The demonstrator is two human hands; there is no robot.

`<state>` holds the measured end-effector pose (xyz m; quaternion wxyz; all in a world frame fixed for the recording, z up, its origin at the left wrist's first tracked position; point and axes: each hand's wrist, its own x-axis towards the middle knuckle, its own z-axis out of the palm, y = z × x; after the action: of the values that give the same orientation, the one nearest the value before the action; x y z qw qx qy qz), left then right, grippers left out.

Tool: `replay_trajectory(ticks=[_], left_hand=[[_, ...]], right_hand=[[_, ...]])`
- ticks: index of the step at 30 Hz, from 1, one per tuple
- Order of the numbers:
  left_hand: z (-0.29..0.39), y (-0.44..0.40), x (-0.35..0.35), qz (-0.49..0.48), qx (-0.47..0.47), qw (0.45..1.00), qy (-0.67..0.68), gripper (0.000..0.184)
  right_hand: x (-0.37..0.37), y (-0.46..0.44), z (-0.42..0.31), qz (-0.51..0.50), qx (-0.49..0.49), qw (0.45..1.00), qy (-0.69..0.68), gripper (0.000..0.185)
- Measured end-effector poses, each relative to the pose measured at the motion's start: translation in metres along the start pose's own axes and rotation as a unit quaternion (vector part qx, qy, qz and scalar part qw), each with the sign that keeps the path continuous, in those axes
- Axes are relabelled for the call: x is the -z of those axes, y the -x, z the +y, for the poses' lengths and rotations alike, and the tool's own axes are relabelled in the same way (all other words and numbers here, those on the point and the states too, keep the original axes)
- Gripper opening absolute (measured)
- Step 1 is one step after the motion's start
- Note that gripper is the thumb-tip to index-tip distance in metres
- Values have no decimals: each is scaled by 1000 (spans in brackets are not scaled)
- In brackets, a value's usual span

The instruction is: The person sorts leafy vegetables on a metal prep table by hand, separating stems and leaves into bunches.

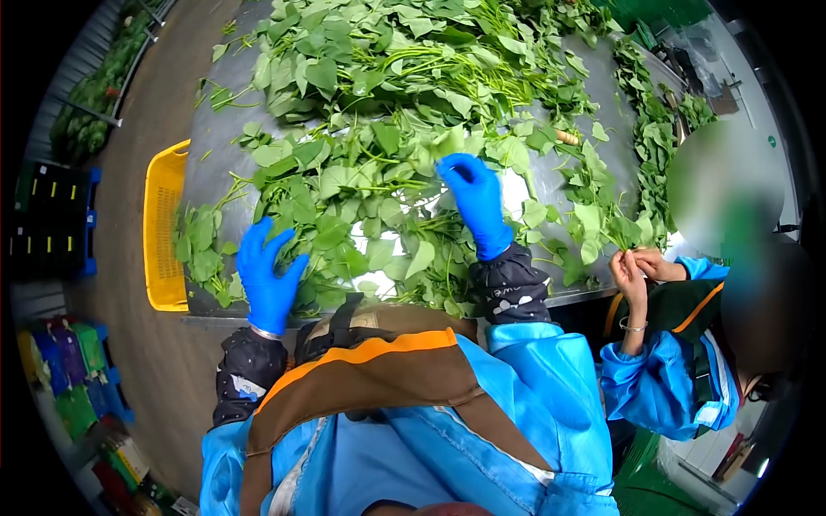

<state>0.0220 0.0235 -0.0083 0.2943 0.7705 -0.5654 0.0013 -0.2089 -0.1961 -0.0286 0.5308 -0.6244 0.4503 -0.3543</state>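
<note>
My left hand (268, 275), in a blue glove, is at the near left of the metal table, fingers spread and nothing in them. Beside it lie loose leafy stems (205, 245) with broad, pointed green leaves. My right hand (478, 205), gloved in blue too, hovers over the middle of the greens with its fingers curled in toward the thumb. Whether a stem is pinched there I cannot make out. Between both hands spreads a loose layer of leafy greens (344, 185), with white patches showing through. Farther back is a thick heap of greens (387, 69), stems lying sideways.
A yellow crate (163, 228) stands against the left edge of the metal table (219, 120). At the right, a co-worker's bare hands (637, 268) hold a bunch of greens (621, 230). Dark crates (53, 215) and colourful stacked items (73, 365) stand beyond the floor at left.
</note>
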Motion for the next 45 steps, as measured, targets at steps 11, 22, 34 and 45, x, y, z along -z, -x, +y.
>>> replay_trajectory(ticks=[11,22,34,45], left_hand=[[43,2,-97,-284,372,580,667,33],[36,-38,-18,-72,370,780,499,22],[44,-5,-56,-135,214,912,322,16],[52,4,-35,-21,81,934,348,7]], right_hand=[[-55,102,-32,-204,-7,960,-189,10],[-47,94,-20,-218,24,975,22,22],[-90,78,-6,-164,-144,955,-199,25],[-75,20,117,-155,90,973,-147,25]])
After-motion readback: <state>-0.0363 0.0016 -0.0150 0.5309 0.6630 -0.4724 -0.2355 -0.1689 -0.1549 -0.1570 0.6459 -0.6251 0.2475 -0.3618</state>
